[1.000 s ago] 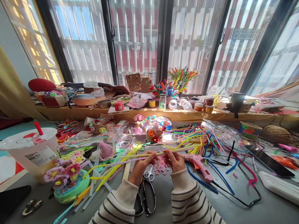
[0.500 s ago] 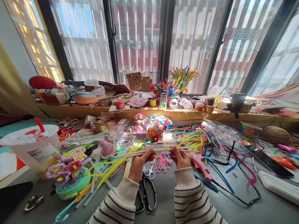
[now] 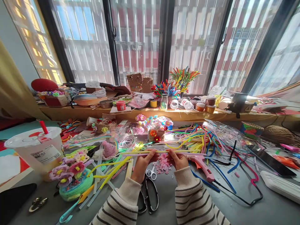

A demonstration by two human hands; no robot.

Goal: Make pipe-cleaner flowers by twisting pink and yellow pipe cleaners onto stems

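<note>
My left hand (image 3: 142, 164) and my right hand (image 3: 177, 158) both pinch a thin bundle of pale pink and yellow pipe cleaners (image 3: 161, 152), held level just above the grey table (image 3: 234, 206). The bundle sticks out past each hand to the left and right. Under the hands lie small silver scissors (image 3: 151, 173), large black scissors (image 3: 148, 197) and a pink fuzzy piece (image 3: 162, 164). A pink glue gun (image 3: 201, 165) rests just right of my right hand. Both arms wear striped sleeves.
A plastic drink cup with a red straw (image 3: 37, 148) stands at the left beside a yarn flower pot (image 3: 71, 178). Loose pipe cleaners (image 3: 199, 137) cover the middle and right. A phone (image 3: 269, 160) and a black cable (image 3: 248, 187) lie to the right. A cluttered windowsill (image 3: 140, 112) runs behind.
Both hands have shifted slightly away from me with the bundle, which has gone from tilted to level. The view has drifted a little.
</note>
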